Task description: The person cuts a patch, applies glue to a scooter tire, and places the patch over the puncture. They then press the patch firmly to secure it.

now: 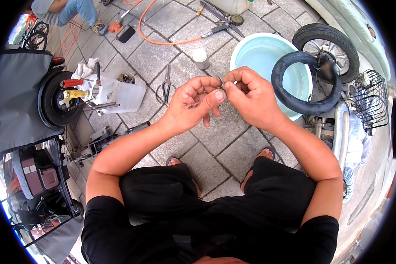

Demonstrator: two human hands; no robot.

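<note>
My left hand [198,101] and my right hand [248,92] meet at the centre, thumbs and fingertips pinched around something small and thin that I cannot make out. Just behind my right hand sits a pale blue basin [237,50] of water, with a black inner tube [279,88] over its right side and a tyred wheel [345,48] beyond. A white canister [200,59] stands on the paving above my hands, and scissors [166,83] lie to their left.
At left are a wheeled machine with a grey cover [17,101], tools on a white plastic container [127,90] and metal parts [97,145]. An orange hose [163,42] runs to a nozzle near cutters [220,15]. A person [77,13] is at top left; a wire basket [369,101] is at right.
</note>
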